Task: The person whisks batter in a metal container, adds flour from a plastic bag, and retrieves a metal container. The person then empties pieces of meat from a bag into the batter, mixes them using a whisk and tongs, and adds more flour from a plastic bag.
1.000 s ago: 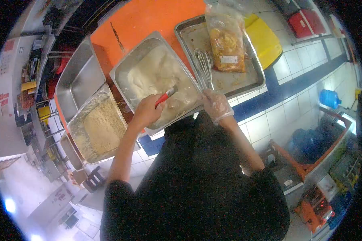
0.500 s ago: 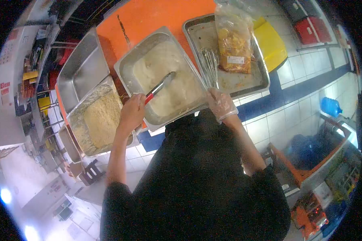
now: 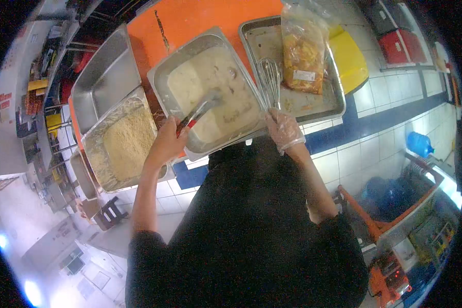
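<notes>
My left hand [image 3: 168, 140] is closed round the red handle of metal tongs [image 3: 203, 106], whose tips reach into pale liquid batter [image 3: 195, 77]. The batter, with some lumps at its surface, fills a deep steel pan [image 3: 161, 84]. My right hand [image 3: 284, 129], in a clear plastic glove, is at the pan's right corner, closed at the handle end of a wire whisk [image 3: 270, 82]. Whether it also grips the pan's rim I cannot tell. The whisk's wires lie over a shallow metal tray [image 3: 303, 112], which holds a clear bag of orange-yellow food [image 3: 304, 59].
To the left, a steel pan of tan crumbs [image 3: 128, 141] stands beside a deeper steel pan [image 3: 105, 82]. These containers rest on an orange table [image 3: 190, 18]. A yellow object [image 3: 349, 59] lies beyond the tray. Blue water bottles [image 3: 420, 143] are at the right.
The tongs first swung out, then their tips moved within the batter; my left hand shifted left and down. My right hand stays at the pan's corner. The view has shifted slightly.
</notes>
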The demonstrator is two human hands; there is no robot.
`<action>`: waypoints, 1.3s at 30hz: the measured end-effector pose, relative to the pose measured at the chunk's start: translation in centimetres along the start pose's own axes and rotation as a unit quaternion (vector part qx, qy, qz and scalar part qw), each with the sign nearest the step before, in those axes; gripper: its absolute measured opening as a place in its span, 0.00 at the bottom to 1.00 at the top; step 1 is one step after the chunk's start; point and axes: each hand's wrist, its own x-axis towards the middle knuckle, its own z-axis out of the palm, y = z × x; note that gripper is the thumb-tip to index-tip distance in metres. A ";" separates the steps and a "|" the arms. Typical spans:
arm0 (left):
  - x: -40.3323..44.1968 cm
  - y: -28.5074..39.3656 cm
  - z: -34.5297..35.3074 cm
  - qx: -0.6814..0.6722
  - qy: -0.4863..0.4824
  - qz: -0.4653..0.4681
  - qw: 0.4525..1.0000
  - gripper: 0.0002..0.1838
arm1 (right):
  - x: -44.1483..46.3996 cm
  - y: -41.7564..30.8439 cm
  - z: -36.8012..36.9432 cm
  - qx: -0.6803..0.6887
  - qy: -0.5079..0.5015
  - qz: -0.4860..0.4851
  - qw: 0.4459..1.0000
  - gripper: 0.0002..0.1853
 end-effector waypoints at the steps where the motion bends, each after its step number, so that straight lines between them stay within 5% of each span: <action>1: -0.2 -0.3 -0.2 0.000 -0.001 -0.001 1.000 0.19 | 0.0 0.1 0.1 0.002 0.023 -0.016 1.000 0.16; 4: -1.0 0.5 -0.9 -0.023 -0.005 0.009 1.000 0.21 | 0.1 -0.7 -0.9 -0.001 -0.061 0.063 0.996 0.21; 7: -1.8 2.3 -1.3 -0.112 -0.110 -0.093 0.983 0.23 | 0.2 -0.3 -0.3 -0.041 -0.028 0.040 0.998 0.17; 13: -2.3 -0.3 1.0 -0.118 -0.123 0.001 0.985 0.22 | 0.3 -0.7 -0.8 -0.010 -0.039 0.042 0.998 0.17; 19: -0.4 4.8 1.3 -0.047 -0.145 -0.113 0.982 0.24 | 0.3 0.1 0.0 -0.008 -0.015 0.036 0.999 0.17; 22: 0.7 2.8 4.4 -0.065 -0.127 -0.065 0.988 0.26 | 0.4 -0.2 -0.7 -0.018 -0.060 0.047 0.997 0.22; 24: 1.0 1.6 6.0 0.050 -0.007 0.044 0.998 0.25 | 0.4 -0.2 -0.6 -0.013 -0.054 0.046 0.997 0.22; 28: 0.6 5.5 4.4 0.165 -0.054 0.033 0.984 0.21 | 0.6 -0.1 -0.6 -0.020 -0.092 0.076 0.993 0.22; 31: 1.1 4.8 4.7 0.191 0.034 0.132 0.972 0.17 | 0.5 0.3 -0.4 0.002 -0.073 0.049 0.996 0.21; 39: -0.8 1.8 0.4 -0.042 0.017 0.102 0.994 0.15 | 0.3 -0.1 -0.6 -0.008 -0.055 0.034 0.998 0.20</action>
